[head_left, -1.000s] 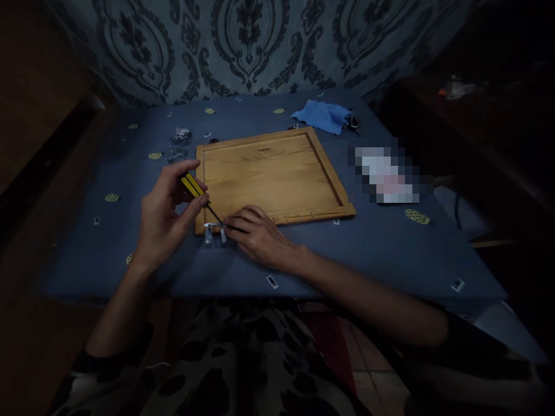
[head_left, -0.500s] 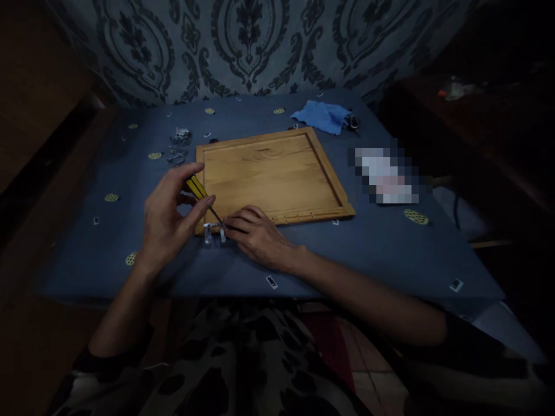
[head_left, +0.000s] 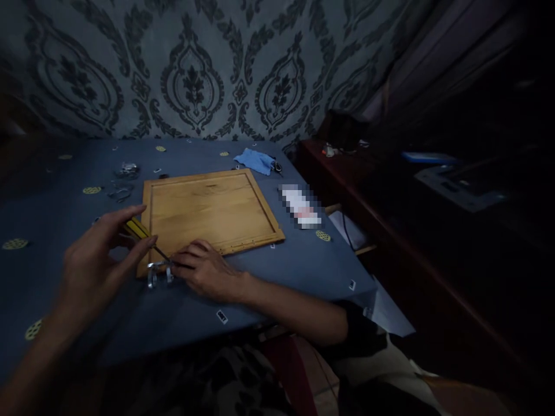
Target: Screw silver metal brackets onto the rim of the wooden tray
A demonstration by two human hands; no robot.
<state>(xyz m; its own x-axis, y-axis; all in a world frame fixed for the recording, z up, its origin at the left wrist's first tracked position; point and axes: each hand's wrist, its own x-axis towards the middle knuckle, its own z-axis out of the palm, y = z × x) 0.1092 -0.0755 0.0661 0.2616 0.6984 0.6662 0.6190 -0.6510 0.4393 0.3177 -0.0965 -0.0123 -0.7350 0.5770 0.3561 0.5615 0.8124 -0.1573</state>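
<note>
A framed wooden panel [head_left: 208,205] lies flat on the cloth-covered table, with small holes along its near edge. At its near left corner sits a shiny metal hinge [head_left: 151,276] with two parts hanging over the edge. My left hand [head_left: 97,260] grips a yellow and black screwdriver [head_left: 137,228], tilted so that its shaft points down to the hinge. Beside the tip, my right hand [head_left: 208,274] rests on the panel's near edge, fingers closed against the hinge's right end. Its fingers hide the exact spot where the tip meets the metal.
More metal hardware [head_left: 126,170] lies on the tablecloth [head_left: 130,323] left of the panel. A blue cloth [head_left: 255,160] sits behind it, with a dark object at its right end. To the right is a blurred-out packet [head_left: 301,206]. A dark red surface [head_left: 342,185] runs along the right.
My view has turned to the right, so the table and hands appear farther left and lower. Both hands keep their places at the panel's corner, with the screwdriver still held against the hinge.
</note>
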